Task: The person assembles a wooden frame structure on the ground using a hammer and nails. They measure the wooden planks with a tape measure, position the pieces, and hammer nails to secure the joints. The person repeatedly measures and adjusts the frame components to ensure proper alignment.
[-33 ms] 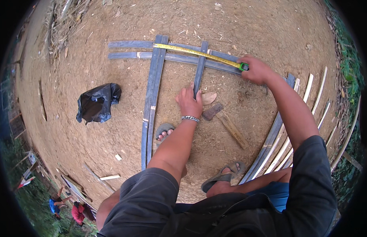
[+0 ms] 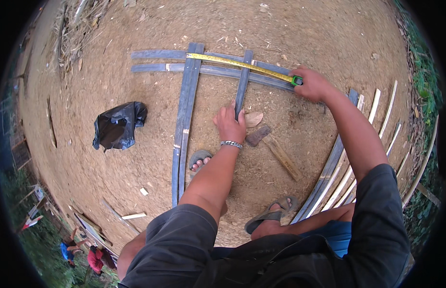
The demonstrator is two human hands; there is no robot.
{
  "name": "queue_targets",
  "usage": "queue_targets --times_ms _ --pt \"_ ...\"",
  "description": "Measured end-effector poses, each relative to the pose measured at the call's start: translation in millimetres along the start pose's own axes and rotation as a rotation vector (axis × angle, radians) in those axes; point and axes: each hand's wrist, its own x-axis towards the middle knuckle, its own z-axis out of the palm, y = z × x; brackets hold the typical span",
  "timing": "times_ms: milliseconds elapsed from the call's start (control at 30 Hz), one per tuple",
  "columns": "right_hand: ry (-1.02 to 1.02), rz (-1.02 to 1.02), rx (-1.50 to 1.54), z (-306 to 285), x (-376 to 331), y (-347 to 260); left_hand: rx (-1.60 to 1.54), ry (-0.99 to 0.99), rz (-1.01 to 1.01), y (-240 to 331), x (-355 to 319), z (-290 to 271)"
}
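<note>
My right hand (image 2: 311, 85) is closed around a green tape measure (image 2: 297, 81). Its yellow blade runs leftward over dark bamboo slats to a doubled upright slat (image 2: 183, 103). Two crosswise slats (image 2: 215, 71) lie beneath the blade, their right ends near my right hand. My left hand (image 2: 229, 124) grips the near end of a short dark slat (image 2: 242, 81) that crosses under the blade. Right beside that hand lie a dry leaf (image 2: 253, 119) and a hammer-like tool (image 2: 283, 156) with a dark head and wooden handle.
On the dirt to the left sits a crumpled black plastic bag (image 2: 118, 126). Long pale and dark strips (image 2: 345, 180) are spread at the right. My sandalled feet (image 2: 271, 214) flank the hammer-like tool. Two people (image 2: 94, 259) are far off at lower left.
</note>
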Motion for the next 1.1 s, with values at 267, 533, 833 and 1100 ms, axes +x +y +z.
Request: queue_targets --times_ms 267,533,833,1100 --pt "0.0 -0.008 0.015 1 6 5 -0.009 0.016 0.012 0 0 1" --pt "-0.029 0.019 0.004 -6 9 4 0.005 -0.013 -0.015 1 0 0" --pt "-0.032 0.019 -0.02 -12 13 2 0.008 -0.017 -0.018 1 0 1" --pt "0.047 -0.074 0.375 38 -46 11 0.019 -0.007 -0.014 1 -1 -2"
